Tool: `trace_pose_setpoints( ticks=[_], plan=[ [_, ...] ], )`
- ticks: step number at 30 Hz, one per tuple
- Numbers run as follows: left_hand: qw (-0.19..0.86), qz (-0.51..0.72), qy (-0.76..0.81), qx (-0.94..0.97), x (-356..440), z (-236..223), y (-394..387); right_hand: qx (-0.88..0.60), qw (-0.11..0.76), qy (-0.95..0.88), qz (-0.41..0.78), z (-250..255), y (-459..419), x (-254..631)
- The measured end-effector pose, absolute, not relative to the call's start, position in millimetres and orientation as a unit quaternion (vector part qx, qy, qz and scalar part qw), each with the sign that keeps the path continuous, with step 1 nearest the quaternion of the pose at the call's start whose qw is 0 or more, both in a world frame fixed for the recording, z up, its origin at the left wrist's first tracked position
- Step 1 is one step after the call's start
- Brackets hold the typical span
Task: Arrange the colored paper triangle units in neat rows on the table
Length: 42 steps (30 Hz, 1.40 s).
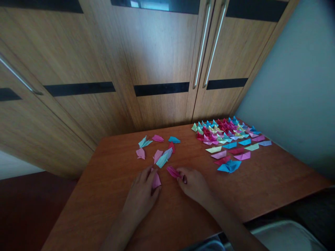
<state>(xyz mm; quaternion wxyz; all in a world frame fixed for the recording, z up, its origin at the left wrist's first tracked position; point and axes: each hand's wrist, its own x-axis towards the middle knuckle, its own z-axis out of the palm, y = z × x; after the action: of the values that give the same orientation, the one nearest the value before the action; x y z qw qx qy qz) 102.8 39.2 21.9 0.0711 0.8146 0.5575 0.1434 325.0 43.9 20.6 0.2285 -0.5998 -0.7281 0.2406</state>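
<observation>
Near the middle of the table, my left hand curves its fingers and thumb around a pink folded paper, which it partly covers. To its right, my right hand pinches a dark pink folded paper between thumb and fingers, just above or on the tabletop. Just beyond both hands lies a pale green and lilac folded paper. Around it are a pink piece, a red piece and a blue piece.
Many small folded paper boats stand in rows at the table's back right. In front of them lie flat folded pieces and a blue folded paper. A wooden cabinet borders the table's far edge, and a wall rises at right.
</observation>
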Motion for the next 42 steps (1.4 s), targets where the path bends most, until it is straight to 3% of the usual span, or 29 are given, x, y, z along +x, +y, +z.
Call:
trace_pose_setpoints(
  ticks=[6,11,19,31,42],
  plan=[
    [0.028,0.171,0.546,0.820,120.2,32.5,34.1,-0.601,0.235,-0.718,0.261,20.6,47.7,326.3],
    [0.047,0.210,0.505,0.836,136.5,42.4,38.6,-0.569,0.309,-0.684,0.335,12.5,52.6,328.4],
    [0.258,0.255,0.480,0.799,149.9,51.0,58.7,-0.502,0.430,-0.544,0.516,23.1,51.4,329.2],
    [0.529,0.374,0.416,0.638,160.0,64.8,61.9,-0.489,0.473,-0.599,0.422,43.6,52.4,326.2],
    [0.663,0.381,0.349,0.541,147.0,64.5,61.5,-0.483,0.461,-0.601,0.440,53.1,48.7,327.1]
  ],
)
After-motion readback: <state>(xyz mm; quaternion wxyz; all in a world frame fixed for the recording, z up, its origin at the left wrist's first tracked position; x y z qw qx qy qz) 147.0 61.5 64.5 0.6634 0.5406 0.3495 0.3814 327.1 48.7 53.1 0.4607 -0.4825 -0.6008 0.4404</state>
